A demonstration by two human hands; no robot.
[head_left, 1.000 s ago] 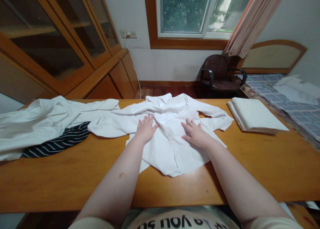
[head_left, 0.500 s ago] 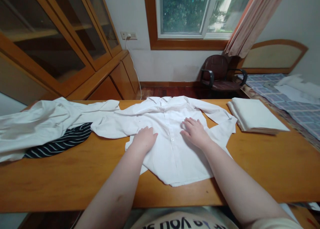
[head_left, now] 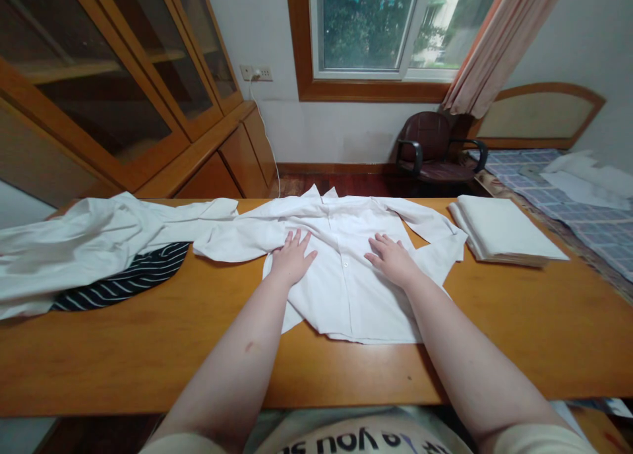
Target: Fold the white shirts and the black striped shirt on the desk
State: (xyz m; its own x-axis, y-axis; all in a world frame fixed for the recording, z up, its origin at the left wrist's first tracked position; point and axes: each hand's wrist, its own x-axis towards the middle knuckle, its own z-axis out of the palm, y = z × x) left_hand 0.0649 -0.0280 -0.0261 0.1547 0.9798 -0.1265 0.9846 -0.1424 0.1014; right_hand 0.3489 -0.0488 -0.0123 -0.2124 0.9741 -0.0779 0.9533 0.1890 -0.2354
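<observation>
Shirt [head_left: 346, 289] is found squarer than half a second ago. The hem is drawn nearly level with the near edge of the table [head_left: 148, 335], the front is flatter, and the collar [head_left: 324, 195] is now spread at the far side. Left hand [head_left: 293, 261], curled then, is now laid flat with fingers spread, left of the button line. Right hand [head_left: 394, 261] is likewise open and flat, right of that line. Nothing is gripped by either hand; both palms are pressed on the cloth.

Shirt is laid front-up at mid-table, with sleeves out to both sides. Smoothing of the front is judged well advanced, though the sleeves are seen creased.

At left, a white heap [head_left: 74, 249] is partly laid over a striped cloth [head_left: 123, 279], just beside the left sleeve. At right, a folded stack [head_left: 499, 233] is set near the right sleeve.
</observation>
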